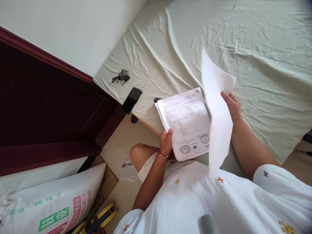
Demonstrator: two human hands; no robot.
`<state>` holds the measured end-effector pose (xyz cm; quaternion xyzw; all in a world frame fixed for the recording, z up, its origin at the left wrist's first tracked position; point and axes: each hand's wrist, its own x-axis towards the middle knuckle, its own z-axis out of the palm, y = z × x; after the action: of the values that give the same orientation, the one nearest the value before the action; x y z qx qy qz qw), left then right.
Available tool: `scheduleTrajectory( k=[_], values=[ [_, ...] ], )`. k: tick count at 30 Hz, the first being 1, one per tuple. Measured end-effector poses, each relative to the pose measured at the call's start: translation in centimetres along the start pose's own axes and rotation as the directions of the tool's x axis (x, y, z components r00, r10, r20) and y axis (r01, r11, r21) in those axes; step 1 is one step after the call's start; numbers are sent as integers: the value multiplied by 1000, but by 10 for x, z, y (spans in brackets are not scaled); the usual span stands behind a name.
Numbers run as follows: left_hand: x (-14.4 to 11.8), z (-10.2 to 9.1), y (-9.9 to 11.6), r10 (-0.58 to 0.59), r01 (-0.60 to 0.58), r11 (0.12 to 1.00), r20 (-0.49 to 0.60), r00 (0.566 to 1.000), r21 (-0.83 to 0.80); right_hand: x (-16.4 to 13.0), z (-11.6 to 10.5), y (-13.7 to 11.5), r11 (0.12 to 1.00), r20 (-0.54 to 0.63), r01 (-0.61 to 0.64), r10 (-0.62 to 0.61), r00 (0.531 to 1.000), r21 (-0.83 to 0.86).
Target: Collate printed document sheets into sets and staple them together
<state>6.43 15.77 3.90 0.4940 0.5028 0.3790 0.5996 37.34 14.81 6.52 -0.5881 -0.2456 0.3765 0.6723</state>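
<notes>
Seated at the bed's near edge, the left hand point(166, 142) pinches the stack of printed forms point(187, 123) at its lower-left corner, steadying it over the sheet, while the right hand point(232, 104) grips 1 blurred loose sheet point(217, 113) lifted clear beside it.

Print on the papers point(186, 123) and sack point(52, 201) is illegible.

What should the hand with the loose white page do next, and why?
Probably lay the single white paper sheet flat on the pale green bedsheet beside the pile. The right hand holds it lifted and curling in the air, away from the stack of printed white papers that the left hand grips at its lower corner, and bare sheet lies just to the right.
</notes>
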Motion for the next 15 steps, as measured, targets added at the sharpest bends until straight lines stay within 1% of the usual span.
scheduleTrajectory(
  k=[3,6,7,9,10,12,13,15],
  values=[
    [0,0,-3,-15,14,1000,-25,1000,-28,-7,9,0,997,38,-51,48,998,65],
    [0,0,-5,-3,2,1000,-54,999,-22,-8,12,8,998,88,-10,5,996,55],
    [0,1,-5,4,-5,1000,-60,998,-19,-6,12,12,1000,98,27,-28,995,13],
    [0,0,-4,15,-16,1000,-65,998,-16,-3,10,20,981,111,119,-102,989,-152],
    [0,0,-3,23,-23,1000,-62,998,-12,-2,9,23,951,112,166,-141,984,-261],
    [0,-1,-2,49,-48,999,-52,997,16,-1,9,27,857,117,240,-209,971,-456],
    [0,-1,-1,64,-62,997,-52,997,38,-1,9,28,810,123,266,-236,964,-522],
    [-1,-3,-1,84,-78,994,-71,994,83,-4,11,28,748,146,305,-273,951,-590]
  ],
)
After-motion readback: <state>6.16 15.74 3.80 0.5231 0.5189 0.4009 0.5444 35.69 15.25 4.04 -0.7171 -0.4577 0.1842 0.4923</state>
